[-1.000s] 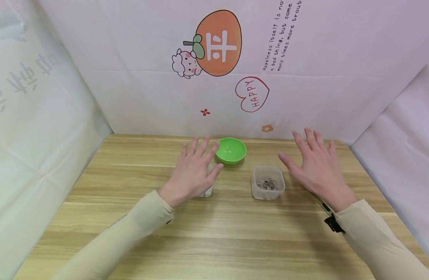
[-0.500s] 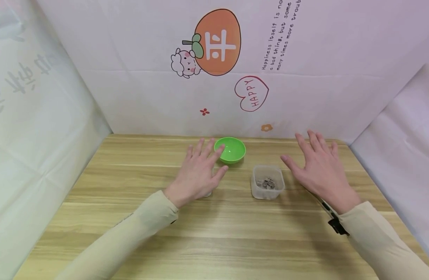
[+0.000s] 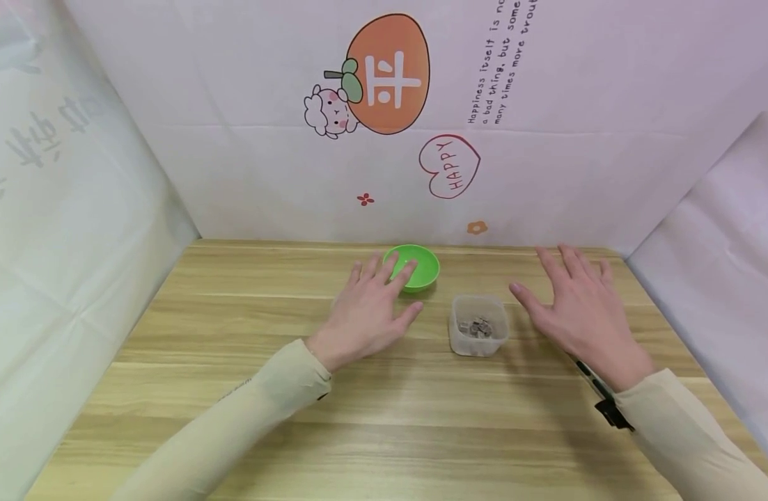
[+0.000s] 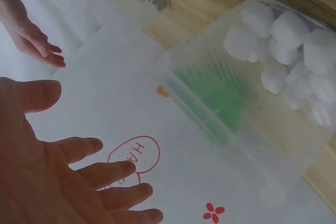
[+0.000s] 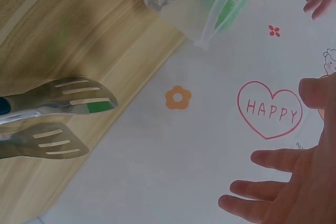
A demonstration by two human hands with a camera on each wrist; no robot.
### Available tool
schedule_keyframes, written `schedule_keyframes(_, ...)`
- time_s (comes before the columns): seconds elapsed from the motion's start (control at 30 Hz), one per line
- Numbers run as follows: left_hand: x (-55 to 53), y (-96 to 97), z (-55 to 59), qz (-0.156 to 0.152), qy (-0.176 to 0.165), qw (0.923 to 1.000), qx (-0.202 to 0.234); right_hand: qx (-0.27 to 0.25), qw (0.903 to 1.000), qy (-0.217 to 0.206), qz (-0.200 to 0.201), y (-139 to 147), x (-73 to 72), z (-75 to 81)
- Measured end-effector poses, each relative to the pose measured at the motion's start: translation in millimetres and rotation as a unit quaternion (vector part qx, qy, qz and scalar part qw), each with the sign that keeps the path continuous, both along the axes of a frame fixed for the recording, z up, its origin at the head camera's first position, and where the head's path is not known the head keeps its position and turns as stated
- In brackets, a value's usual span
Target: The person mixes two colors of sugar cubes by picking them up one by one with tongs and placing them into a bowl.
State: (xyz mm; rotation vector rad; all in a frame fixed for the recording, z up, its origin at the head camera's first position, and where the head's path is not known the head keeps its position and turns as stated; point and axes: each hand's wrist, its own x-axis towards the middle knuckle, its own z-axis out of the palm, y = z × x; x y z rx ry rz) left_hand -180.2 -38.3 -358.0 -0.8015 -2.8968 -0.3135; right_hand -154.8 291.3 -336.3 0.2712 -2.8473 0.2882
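My left hand (image 3: 366,316), fingers spread and holding nothing, hovers over the table and overlaps the green bowl (image 3: 426,273) in the head view. In the left wrist view, a clear plastic box (image 4: 197,30) with white, cotton-like balls (image 4: 291,32) stands near it; in the head view the hand hides this box. My right hand (image 3: 581,316) is raised with spread fingers, right of a clear square tub (image 3: 477,349) with small metal pieces (image 3: 480,328) inside. Metal tongs (image 5: 79,95) with slotted blades lie below that hand in the right wrist view, hidden from the head view.
The wood-grain table (image 3: 384,445) ends at a white printed backdrop (image 3: 264,181) behind the bowl. White sheets enclose the left and right sides. The bowl stands close to the back edge, with the tub in front of it to the right.
The left hand has moved right and slightly nearer, now overlapping more of the bowl and covering the box that peeked out beneath it. The right hand has drifted slightly right and nearer.
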Motion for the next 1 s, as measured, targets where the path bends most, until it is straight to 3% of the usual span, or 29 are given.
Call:
schedule_keyframes(0.23,1.1,7.5,3.9,-0.016,-0.01,0.9998,0.007,0.004,1.0,0.007,-0.002,6,3.9,-3.0)
schedule_keyframes(0.57,2.6,19.1,1.0,-0.038,-0.011,0.9992,0.004,-0.001,1.0,0.002,-0.009,17,10.1,-9.3)
schedule_keyframes(0.77,4.9,28.8,-1.9,-0.059,-0.038,0.9969,0.035,0.005,0.9999,0.001,-0.013,26,13.6,-15.1)
schedule_keyframes(1.0,6.7,36.5,-13.0,-0.063,-0.074,0.9936,0.058,0.009,0.9998,-0.001,-0.019,33,19.1,-23.1)
